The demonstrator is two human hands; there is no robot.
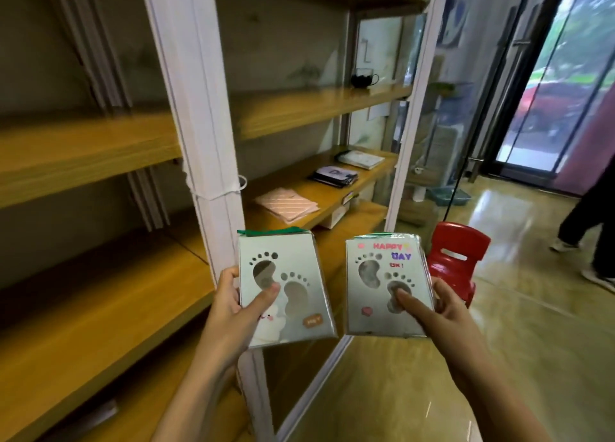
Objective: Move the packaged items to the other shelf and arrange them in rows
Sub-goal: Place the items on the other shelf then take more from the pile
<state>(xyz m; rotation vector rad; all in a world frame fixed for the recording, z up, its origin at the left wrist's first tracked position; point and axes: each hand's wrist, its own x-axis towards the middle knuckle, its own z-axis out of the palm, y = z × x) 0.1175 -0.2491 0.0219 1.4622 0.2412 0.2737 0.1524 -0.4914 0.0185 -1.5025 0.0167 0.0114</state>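
A footprint package point(293, 275) is held upright in the air before the wooden shelves point(83, 148) by the left hand point(233, 305): its left edge is wrapped by curled fingers and its face pressed by the thumb. Just beside it, a HAPPY DAY package point(382, 275) is pinched by the right hand point(442, 311), thumb in front, fingers behind its right edge.

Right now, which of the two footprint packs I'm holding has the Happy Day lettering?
The right pack, in your right hand: pink and purple letters run across its top. The left pack, in your left hand, has none.
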